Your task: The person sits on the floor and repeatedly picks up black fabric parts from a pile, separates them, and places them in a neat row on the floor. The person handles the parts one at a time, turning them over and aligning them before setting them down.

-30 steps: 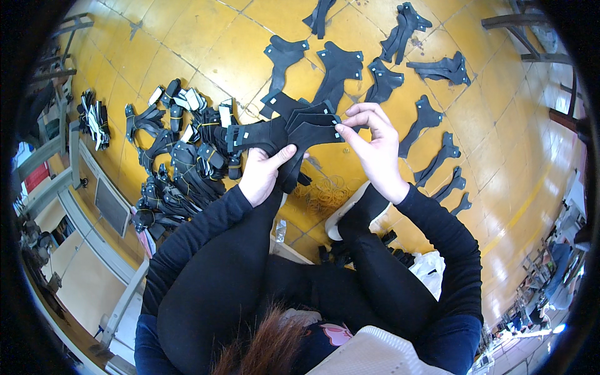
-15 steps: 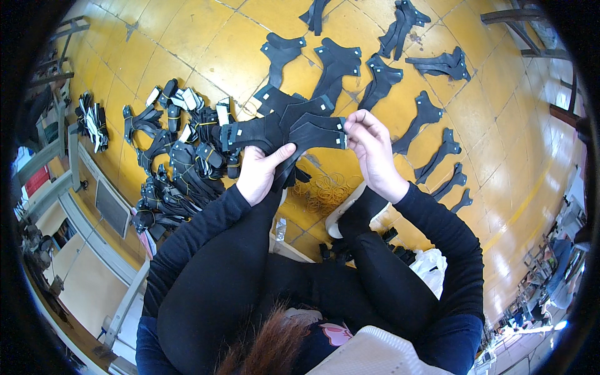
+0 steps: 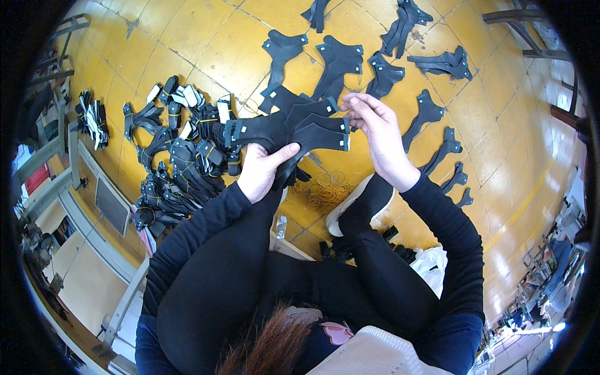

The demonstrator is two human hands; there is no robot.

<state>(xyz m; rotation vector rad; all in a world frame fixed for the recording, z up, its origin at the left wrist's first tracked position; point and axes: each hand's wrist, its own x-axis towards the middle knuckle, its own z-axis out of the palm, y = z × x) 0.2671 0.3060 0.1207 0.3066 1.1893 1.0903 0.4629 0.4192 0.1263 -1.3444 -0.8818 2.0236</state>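
Note:
My left hand [image 3: 261,170] grips a fanned bunch of black, leather-like cut pieces [image 3: 269,130], its thumb lying on top. The pieces have flared ends, with small pale labels at the corners. My right hand [image 3: 381,134] is at the bunch's right end, beside the upper labelled corners. Its fingers are bent and drawn together in a pinch; whether anything is between the fingertips I cannot make out. Below the bunch, a heap of yellow rubber bands [image 3: 325,190] lies on the floor by my shoe [image 3: 350,206].
Similar black pieces [image 3: 340,62] lie in small stacks in an arc across the yellow tiled floor [image 3: 187,34]. Many banded bundles [image 3: 187,159] are piled at the left. A metal frame [image 3: 62,181] stands at far left; a white plastic bag [image 3: 430,265] lies by my right leg.
My right hand has moved up slightly along the right end of the bunch, from the lower labelled corners to the upper ones. My left hand keeps its grip.

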